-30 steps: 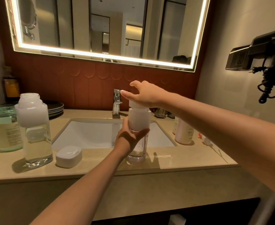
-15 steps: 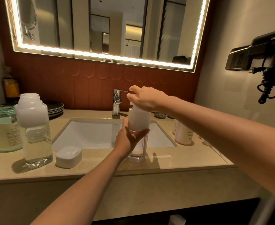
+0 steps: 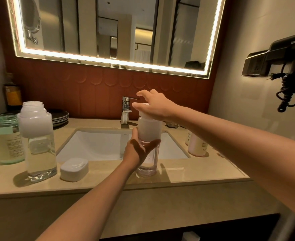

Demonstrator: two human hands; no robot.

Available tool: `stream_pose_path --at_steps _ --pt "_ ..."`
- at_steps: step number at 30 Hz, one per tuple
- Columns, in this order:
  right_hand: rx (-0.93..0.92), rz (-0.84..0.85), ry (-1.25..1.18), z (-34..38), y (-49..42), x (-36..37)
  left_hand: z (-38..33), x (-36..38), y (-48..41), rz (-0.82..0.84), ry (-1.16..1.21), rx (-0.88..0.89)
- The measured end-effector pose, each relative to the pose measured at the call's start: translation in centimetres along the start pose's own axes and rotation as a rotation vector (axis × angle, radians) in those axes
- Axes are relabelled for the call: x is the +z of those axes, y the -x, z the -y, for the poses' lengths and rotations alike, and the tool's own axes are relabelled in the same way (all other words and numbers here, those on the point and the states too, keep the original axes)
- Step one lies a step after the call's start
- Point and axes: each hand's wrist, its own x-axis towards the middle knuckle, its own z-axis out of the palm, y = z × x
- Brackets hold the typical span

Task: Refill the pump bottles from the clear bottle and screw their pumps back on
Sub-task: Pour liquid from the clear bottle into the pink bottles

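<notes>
Pump bottle [image 3: 149, 133] stands straight up, right under your right hand [image 3: 158, 106], and the next turn hangs on that. Your right fingers [image 3: 143, 93] are spread wide and loose over the white pump [image 3: 142, 113]. Your palm sits on top of it, and the fingers are not closed round it. Lower down, your left hand [image 3: 139, 148] wraps round the middle of the bottle and holds it steady. The bottle's bottom rests on the worktop [image 3: 195, 173], at the front edge of the sink [image 3: 99, 145]. You seem to be twisting the pump on, so close your right fingers round it and turn about the bottle's tall up-and-down line. Well off to your left stands the big clear bottle [image 3: 38, 145], its top open, with a white lid [image 3: 74, 169] just beside it.
</notes>
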Motion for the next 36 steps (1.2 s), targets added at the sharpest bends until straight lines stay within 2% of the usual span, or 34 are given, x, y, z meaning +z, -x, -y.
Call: stream_pose_path --at_steps 3,5,7,10,13,17,20,22,28,30,33,36 --pt "0.105 -0.062 0.277 -0.2 0.1 0.1 0.1 0.1 -0.1 -0.009 -0.015 0.007" --pt "0.091 -0.072 0.355 -0.4 0.3 0.4 0.0 0.0 0.0 -0.012 -0.010 -0.005" --pt "0.048 -0.014 0.262 -0.6 0.3 0.3 -0.2 -0.1 0.2 -0.011 -0.009 -0.011" --pt "0.006 0.110 -0.052 -0.5 0.2 -0.5 -0.4 -0.1 0.5 0.013 -0.011 -0.001" --pt "0.014 0.110 -0.198 0.1 0.0 -0.6 -0.4 -0.1 0.3 0.013 -0.007 0.005" --pt "0.109 0.002 0.194 0.3 0.0 0.0 0.1 0.0 0.1 -0.007 -0.015 0.012" --pt "0.145 -0.106 0.341 0.2 0.2 0.8 0.1 0.0 0.0 -0.008 -0.019 0.003" --pt "0.117 -0.109 0.306 0.0 0.2 1.0 0.2 -0.1 0.1 -0.016 -0.023 -0.003" --pt "0.031 0.064 -0.073 -0.1 -0.3 -0.2 0.2 -0.1 0.1 0.007 -0.014 0.023" --pt "0.065 0.057 0.022 -0.1 -0.3 -0.2 0.2 0.0 0.0 -0.009 -0.031 0.027" --pt "0.123 -0.038 0.330 -0.1 0.2 0.1 0.4 0.1 -0.2 -0.016 -0.028 0.014" --pt "0.067 -0.073 0.313 -0.3 0.4 0.6 0.3 0.0 -0.1 -0.013 -0.018 0.001"
